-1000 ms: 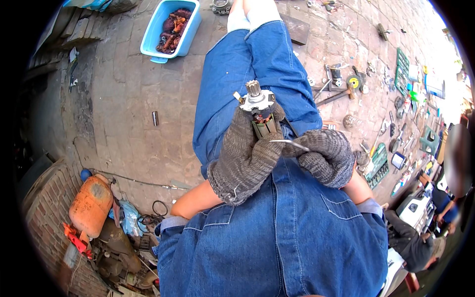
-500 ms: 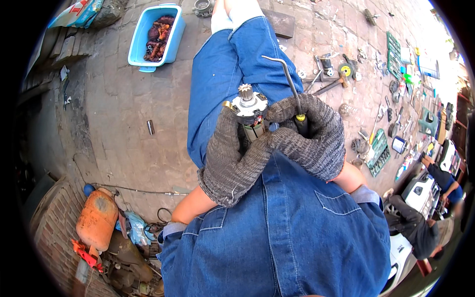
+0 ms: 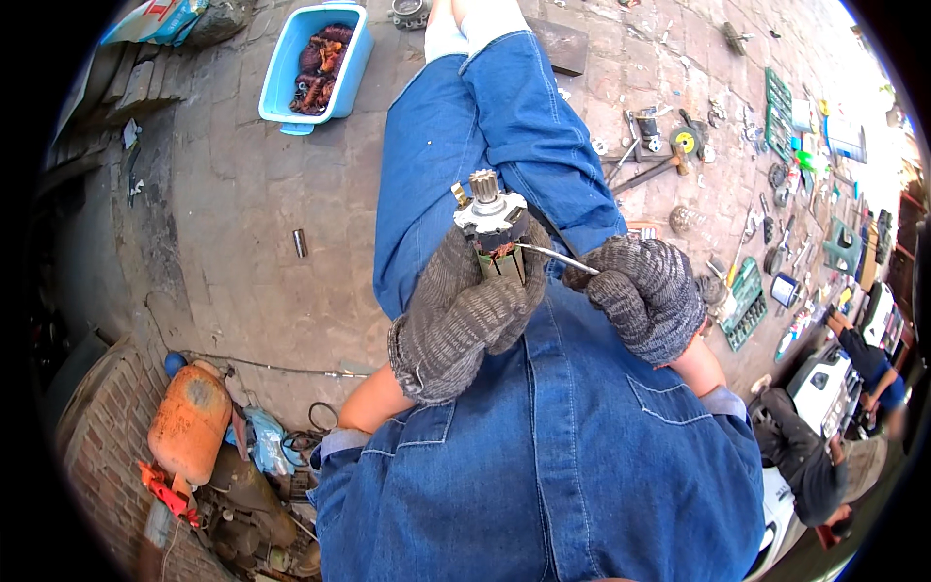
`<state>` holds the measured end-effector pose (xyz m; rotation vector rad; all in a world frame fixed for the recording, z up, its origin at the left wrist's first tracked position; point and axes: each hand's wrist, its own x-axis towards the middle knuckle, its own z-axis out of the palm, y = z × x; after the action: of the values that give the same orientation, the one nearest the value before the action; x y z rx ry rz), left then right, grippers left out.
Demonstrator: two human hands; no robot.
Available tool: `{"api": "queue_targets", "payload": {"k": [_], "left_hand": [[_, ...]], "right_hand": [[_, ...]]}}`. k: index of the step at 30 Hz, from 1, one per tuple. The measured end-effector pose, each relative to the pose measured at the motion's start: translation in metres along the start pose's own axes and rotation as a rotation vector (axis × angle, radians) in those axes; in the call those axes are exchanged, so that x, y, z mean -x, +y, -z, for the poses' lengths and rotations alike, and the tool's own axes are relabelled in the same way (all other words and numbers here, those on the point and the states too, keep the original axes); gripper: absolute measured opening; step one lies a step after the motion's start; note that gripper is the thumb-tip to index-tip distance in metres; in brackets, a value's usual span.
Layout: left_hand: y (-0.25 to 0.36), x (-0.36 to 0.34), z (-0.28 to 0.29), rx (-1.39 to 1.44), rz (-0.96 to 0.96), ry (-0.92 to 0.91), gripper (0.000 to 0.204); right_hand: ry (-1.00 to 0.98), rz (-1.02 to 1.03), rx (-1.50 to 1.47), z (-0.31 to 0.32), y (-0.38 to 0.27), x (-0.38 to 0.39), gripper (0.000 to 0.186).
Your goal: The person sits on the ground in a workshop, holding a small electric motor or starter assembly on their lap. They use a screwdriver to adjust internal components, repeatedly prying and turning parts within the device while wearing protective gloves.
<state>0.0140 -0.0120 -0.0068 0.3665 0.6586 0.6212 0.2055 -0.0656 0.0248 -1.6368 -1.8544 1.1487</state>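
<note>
Both my hands wear grey knitted gloves. My left hand [image 3: 470,315] is wrapped round a small electric motor part [image 3: 492,221], upright over my lap. A toothed pinion tops it, above a silver and black collar with a brass-coloured tab; reddish wire shows below the collar. Closed round a hooked metal pick [image 3: 555,255], my right hand [image 3: 648,296] is to the right of the motor part. The pick's bent tip reaches the motor part's side just under the collar; whether it touches the wire I cannot tell. The pick's handle is hidden in the glove.
A blue tub [image 3: 361,73] of copper-coloured windings stands ahead on the brick floor. A hammer [image 3: 655,173], green socket cases [image 3: 747,301] and several tools lie to the right. An orange tank [image 3: 191,427] is at lower left. Two people [image 3: 810,451] work at far right.
My right hand has drawn away to the right from the left. The pick has swung from pointing up to pointing left, its tip now at the motor part.
</note>
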Motion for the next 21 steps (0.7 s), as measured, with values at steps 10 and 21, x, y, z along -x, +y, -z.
{"api": "queue_targets", "payload": {"k": [10, 21], "left_hand": [[-0.008, 0.005, 0.002, 0.028, 0.012, 0.183, 0.051], [-0.016, 0.007, 0.022, -0.235, -0.013, -0.227, 0.045]], "right_hand": [[0.077, 0.023, -0.023, -0.007, 0.002, -0.003, 0.020], [-0.195, -0.022, -0.107, -0.002, 0.018, 0.007, 0.015]]}}
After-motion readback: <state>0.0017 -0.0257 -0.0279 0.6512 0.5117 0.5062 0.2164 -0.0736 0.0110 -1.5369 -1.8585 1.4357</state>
